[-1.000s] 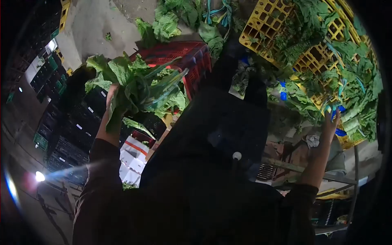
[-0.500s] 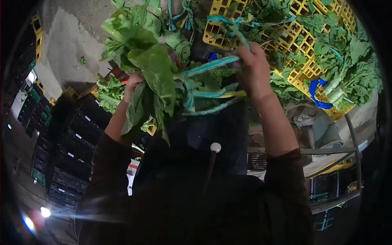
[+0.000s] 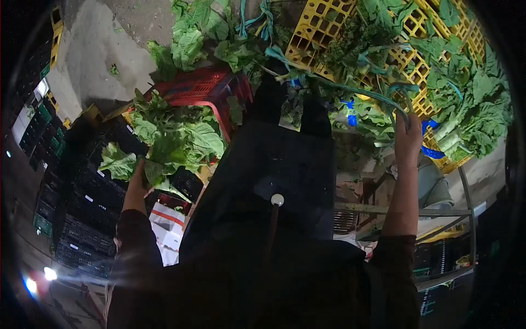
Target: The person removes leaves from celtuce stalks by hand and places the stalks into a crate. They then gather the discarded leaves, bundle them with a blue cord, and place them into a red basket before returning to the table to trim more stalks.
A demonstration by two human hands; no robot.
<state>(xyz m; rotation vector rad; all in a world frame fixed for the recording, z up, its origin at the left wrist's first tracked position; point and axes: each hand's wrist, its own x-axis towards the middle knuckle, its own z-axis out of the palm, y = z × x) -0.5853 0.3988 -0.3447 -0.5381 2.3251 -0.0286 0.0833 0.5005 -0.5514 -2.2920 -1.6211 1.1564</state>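
Observation:
My left hand (image 3: 141, 176) is closed on leafy greens (image 3: 167, 151) at the left, beside other leaves that lie by a red crate (image 3: 200, 90). Its fingers are partly covered by leaves. On the right, my right hand (image 3: 408, 134) is closed on the teal string (image 3: 356, 90), which stretches leftward past the yellow crate. A loop of the string stands up above the fingers. Blue bands (image 3: 433, 147) and thick-stemmed greens (image 3: 474, 118) are just right of that hand.
Yellow crates (image 3: 320, 33) with leaves on them fill the upper right. Dark stacked crates (image 3: 87, 230) stand at the left. A metal frame (image 3: 438, 211) is at the lower right, and a white box with red stripes (image 3: 167, 225) is at the lower left.
My left hand has moved down and left with the greens, away from the string. My right hand has moved right and slightly down with the string. The red crate has come into fuller view.

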